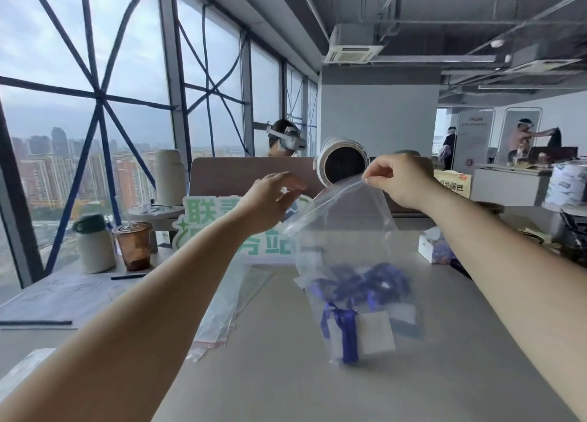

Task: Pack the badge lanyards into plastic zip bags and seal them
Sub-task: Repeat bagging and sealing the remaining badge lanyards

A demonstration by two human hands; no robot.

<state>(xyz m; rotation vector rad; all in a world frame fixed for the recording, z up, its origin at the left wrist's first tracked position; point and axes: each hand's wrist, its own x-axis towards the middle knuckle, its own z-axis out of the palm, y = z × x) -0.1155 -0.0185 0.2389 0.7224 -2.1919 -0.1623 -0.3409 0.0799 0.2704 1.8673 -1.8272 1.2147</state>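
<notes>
Clear plastic is hanging in front of the person: a zip bag (349,240) is dangling by one top corner over the pale bench (317,390), its mouth gaping open and its rim slanting down towards the left. Blue lanyards (365,282) are bunching in the lower half of the bag, with white badge cards (376,332) sagging at the very bottom. Whether the bag's bottom edge is touching the bench is not showing clearly.

Both hands are raised. The right hand (403,180) is pinching the high corner of the rim between thumb and forefinger. The left hand (270,199) is hovering just beside the low end of the rim, fingers loosely curved and gripping nothing; whether it is brushing the plastic I cannot tell.

Left of the hanging bag, spare flat bags (222,307) are lying on the bench. Behind them a green-and-white sign (197,218) is standing, with a brown iced drink cup (133,247) and a white flask (93,247) sitting further left. A round white fan (343,164) is facing forward behind the bag, and a tissue box (428,248) is resting to the right. Beyond the divider, a person wearing a headset (284,139) is sitting by the windows.
</notes>
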